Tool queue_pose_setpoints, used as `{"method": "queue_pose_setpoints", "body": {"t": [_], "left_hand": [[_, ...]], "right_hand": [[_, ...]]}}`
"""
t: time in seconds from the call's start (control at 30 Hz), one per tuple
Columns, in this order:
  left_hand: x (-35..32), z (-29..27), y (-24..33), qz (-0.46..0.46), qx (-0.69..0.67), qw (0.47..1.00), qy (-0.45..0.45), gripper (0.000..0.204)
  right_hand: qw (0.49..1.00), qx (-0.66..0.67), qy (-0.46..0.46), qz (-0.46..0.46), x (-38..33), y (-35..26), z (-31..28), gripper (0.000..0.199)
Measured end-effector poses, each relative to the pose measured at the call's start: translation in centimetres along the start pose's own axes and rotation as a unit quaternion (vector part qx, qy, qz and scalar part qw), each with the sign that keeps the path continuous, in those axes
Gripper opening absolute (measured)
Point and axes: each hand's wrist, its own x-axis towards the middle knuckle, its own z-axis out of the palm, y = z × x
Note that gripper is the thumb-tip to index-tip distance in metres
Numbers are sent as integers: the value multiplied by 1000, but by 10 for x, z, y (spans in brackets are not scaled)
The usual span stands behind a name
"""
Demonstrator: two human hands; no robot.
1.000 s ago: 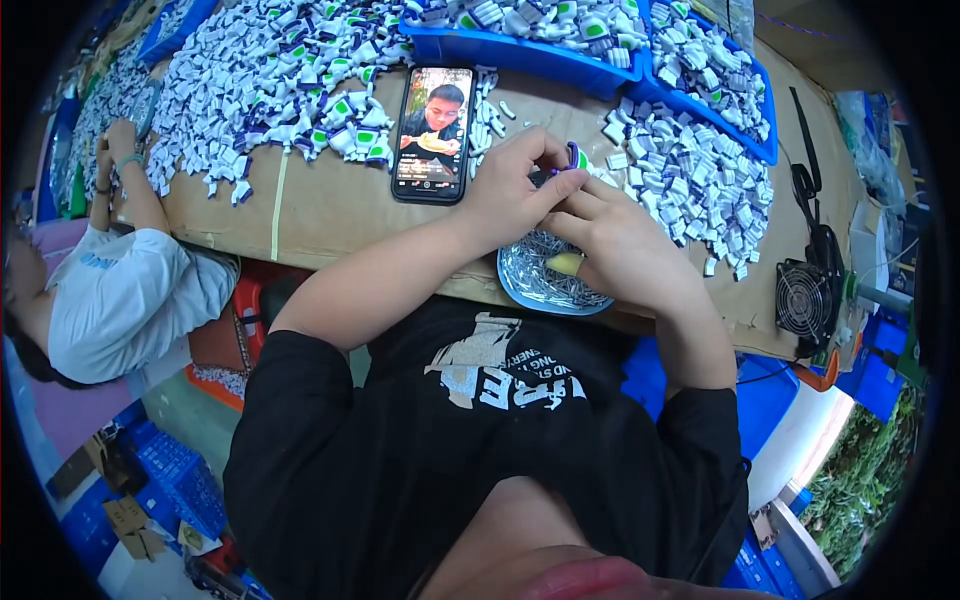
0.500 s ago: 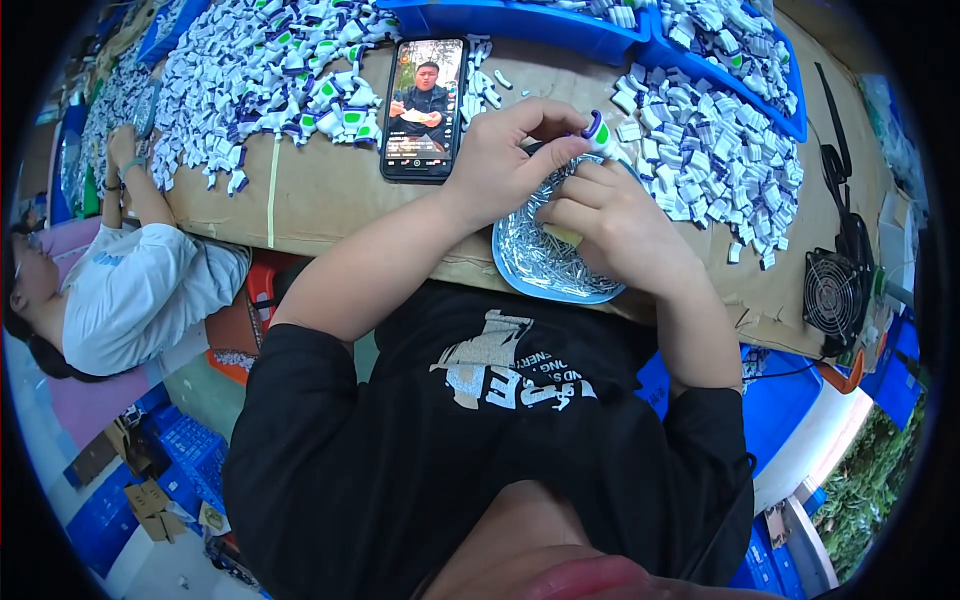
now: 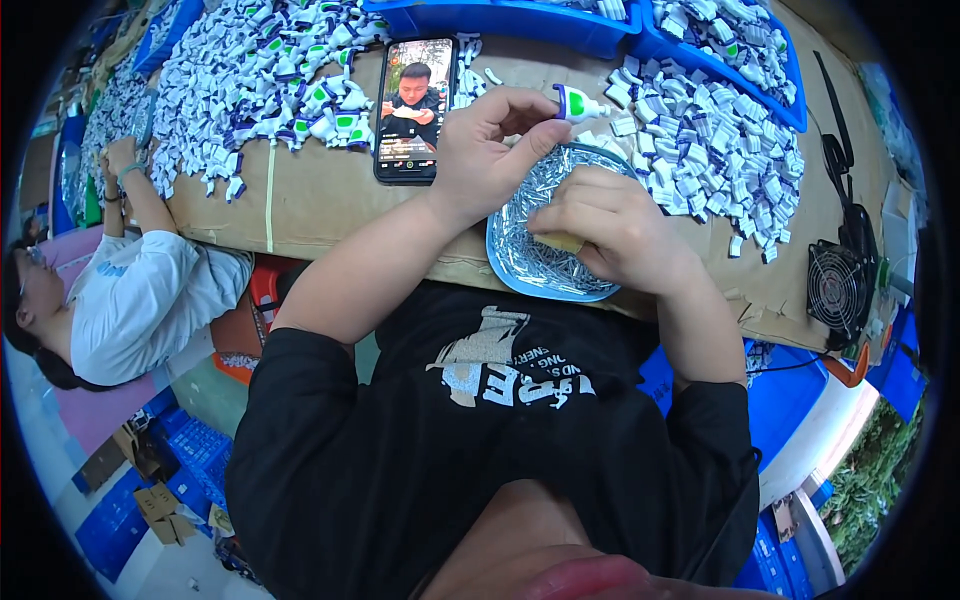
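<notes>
My left hand [image 3: 490, 145] pinches a small white plastic piece with a purple edge and green patch [image 3: 577, 104] between thumb and fingers. It is held above the far side of a light blue tray [image 3: 572, 297], which is filled with thin silver metal pins [image 3: 530, 240]. My right hand [image 3: 625, 225] is over the tray's right part, fingers curled and pressed together. A yellowish bit [image 3: 560, 241] shows beneath those fingers; whether it is held or wrapped on a finger is unclear. Any pin in the right fingertips is hidden.
A phone [image 3: 412, 110] playing a video lies left of the tray. Piles of white-and-purple pieces lie left [image 3: 270, 80] and right [image 3: 710, 150]. Blue bins [image 3: 510, 22] stand at the back. A small black fan [image 3: 838, 285] sits far right. Another person [image 3: 150, 290] works at left.
The left hand has shifted slightly left and up; the white piece has turned and shows more of itself. The right hand has moved a little down, apart from the left.
</notes>
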Motion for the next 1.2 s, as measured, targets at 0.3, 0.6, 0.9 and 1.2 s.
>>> {"method": "queue_pose_setpoints", "body": {"t": [0.3, 0.6, 0.9, 1.2], "left_hand": [[-4, -1, 5, 48, 37, 998, 0, 18], [-3, -3, 7, 130, 165, 977, -36, 19], [-1, -4, 7, 159, 188, 969, -30, 17], [2, -2, 4, 192, 201, 959, -53, 15]], "right_hand": [[960, -35, 275, -34, -6, 7, 6, 34], [946, -42, 322, -3, -6, 8, 7, 25], [949, -131, 283, -35, 0, 8, 5, 29], [959, -153, 229, -65, -2, 12, 4, 25]]}}
